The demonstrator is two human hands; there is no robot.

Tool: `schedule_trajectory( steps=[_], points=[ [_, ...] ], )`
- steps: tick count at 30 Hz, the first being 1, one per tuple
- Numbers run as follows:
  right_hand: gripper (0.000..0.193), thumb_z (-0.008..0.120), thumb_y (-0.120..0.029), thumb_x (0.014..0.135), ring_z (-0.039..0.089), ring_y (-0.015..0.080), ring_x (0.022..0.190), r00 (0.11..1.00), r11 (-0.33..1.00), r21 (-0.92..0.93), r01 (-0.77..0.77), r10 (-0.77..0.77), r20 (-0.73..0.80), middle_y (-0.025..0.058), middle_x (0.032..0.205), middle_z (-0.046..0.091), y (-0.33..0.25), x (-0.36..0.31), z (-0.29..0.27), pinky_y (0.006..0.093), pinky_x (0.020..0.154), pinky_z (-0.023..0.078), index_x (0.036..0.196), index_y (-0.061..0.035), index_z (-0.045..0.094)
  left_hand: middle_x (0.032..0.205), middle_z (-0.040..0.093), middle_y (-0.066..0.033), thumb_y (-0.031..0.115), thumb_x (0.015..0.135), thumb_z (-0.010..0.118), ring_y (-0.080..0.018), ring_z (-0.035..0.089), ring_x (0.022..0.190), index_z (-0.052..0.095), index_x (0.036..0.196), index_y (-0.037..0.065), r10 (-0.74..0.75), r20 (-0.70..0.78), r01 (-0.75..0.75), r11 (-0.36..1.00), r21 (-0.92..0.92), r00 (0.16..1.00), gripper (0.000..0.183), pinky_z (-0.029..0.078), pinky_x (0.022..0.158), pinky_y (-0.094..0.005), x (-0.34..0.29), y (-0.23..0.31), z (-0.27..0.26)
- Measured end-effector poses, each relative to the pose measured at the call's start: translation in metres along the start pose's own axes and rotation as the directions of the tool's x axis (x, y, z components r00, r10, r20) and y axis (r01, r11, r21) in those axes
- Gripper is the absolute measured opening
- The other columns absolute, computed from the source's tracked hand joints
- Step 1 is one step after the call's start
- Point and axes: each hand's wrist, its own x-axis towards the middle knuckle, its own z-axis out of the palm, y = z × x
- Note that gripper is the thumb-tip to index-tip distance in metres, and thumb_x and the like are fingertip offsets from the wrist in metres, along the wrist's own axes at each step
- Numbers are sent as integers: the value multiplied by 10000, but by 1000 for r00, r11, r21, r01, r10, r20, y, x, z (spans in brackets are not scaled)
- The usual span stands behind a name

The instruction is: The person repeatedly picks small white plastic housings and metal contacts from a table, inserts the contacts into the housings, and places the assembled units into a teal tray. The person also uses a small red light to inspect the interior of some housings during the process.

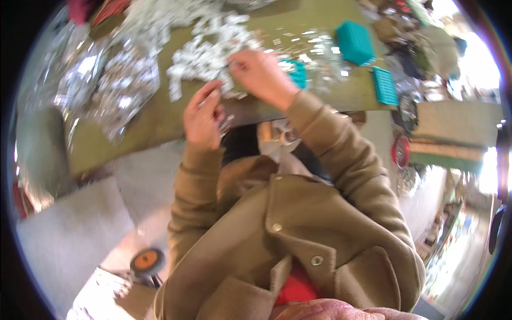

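Note:
My left hand (204,116) is over the near edge of the table, its fingers curled and thumb and fingertips close together. Whatever they pinch, if anything, is too small and blurred to make out. Above the near side of a heap of small white plastic pieces (205,50) is my right hand (258,72), fingers bent into a pinch; what it holds cannot be made out. A teal basket (300,74) with some small pieces stands beside my right wrist, partly hidden by it. Right of that basket, small shiny pieces (320,50) lie scattered.
Clear plastic bags (125,80) of parts cover the left of the green table (154,120). A teal box (356,42) and a flat teal tray (385,86) are at the right. An orange-hubbed wheel (148,261) is on the floor at lower left.

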Motion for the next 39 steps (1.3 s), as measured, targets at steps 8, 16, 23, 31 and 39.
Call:
schedule_trajectory(
  steps=[8, 16, 23, 31, 39],
  points=[
    [96, 654, -132, 814, 622, 324, 691, 947, 966, 137, 221, -179, -267, 84, 838, 602, -30, -44, -9, 426, 581, 508, 894, -80, 643, 743, 509, 56, 183, 971, 604, 4, 385, 559, 583, 1087, 71, -205, 100, 204, 979, 29, 974, 163, 280, 435, -152, -1, 0, 17],
    [125, 665, -54, 828, 639, 277, 708, 938, 828, 559, 39, 162, -307, 111, 824, 635, -35, -66, -8, 384, 607, 506, 949, -61, 637, 627, 364, 100, 245, 981, 591, 18, 264, 463, 566, 973, 122, -173, 53, 173, 985, -8, 984, 125, 210, 399, -164, -15, -5, 23],
    [107, 705, -78, 842, 527, 70, 608, 925, 409, 870, -276, 359, 125, 6, 720, 610, -15, -70, -9, 243, 521, 425, 894, -8, 643, 775, 580, 27, 121, 964, 605, 3, 475, 617, 599, 973, 31, 39, 38, -44, 989, 143, 999, 91, 352, 515, -148, -21, -14, 42],
    [53, 657, -39, 873, 538, 65, 610, 909, 216, 926, -309, 353, 221, 1, 778, 604, -14, -74, -5, 227, 517, 433, 903, -31, 613, 794, 595, 20, 85, 929, 636, -18, 464, 640, 625, 940, 13, 133, 1, -129, 958, 256, 991, 74, 339, 540, -178, -22, -16, 41],
    [79, 612, -29, 911, 664, 189, 767, 874, -52, 942, -331, 359, 327, 64, 830, 607, -20, -78, -18, 322, 647, 577, 975, -35, 566, 977, 675, -82, 73, 887, 671, -136, 627, 939, 680, 1004, -15, -143, 170, 70, 924, 376, 975, 147, 501, 841, -260, -21, 4, 26]
  ],
)
